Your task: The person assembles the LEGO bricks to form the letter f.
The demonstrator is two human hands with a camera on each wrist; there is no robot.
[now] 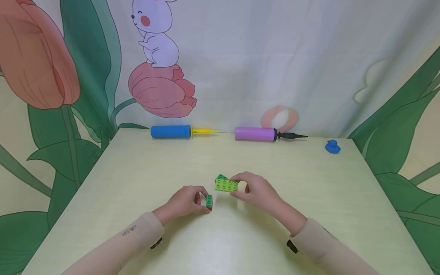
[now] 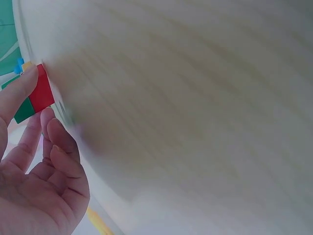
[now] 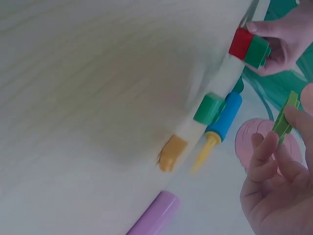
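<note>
My left hand (image 1: 185, 200) pinches a small stack of toy building bricks between thumb and fingers: a green brick (image 1: 209, 201) on top of a red brick (image 2: 42, 94). The stack stays upright, close over the table. To its right, my right hand (image 1: 257, 191) grips a flat light-green brick (image 1: 225, 185) with two rows of studs by its right end. Behind that, a darker green brick (image 3: 209, 108) sits on the table, partly covered in the head view. A yellow-orange piece (image 3: 173, 152) lies near it, mostly hidden behind the right fingers in the head view.
Along the table's back edge lie a blue hand pump (image 1: 170, 131) with a yellow nozzle and a purple pump (image 1: 255, 134) with a black nozzle. A blue toy duck (image 1: 332, 146) sits at the back right. Behind the pale table (image 1: 113, 183) hangs a printed curtain (image 1: 227, 65).
</note>
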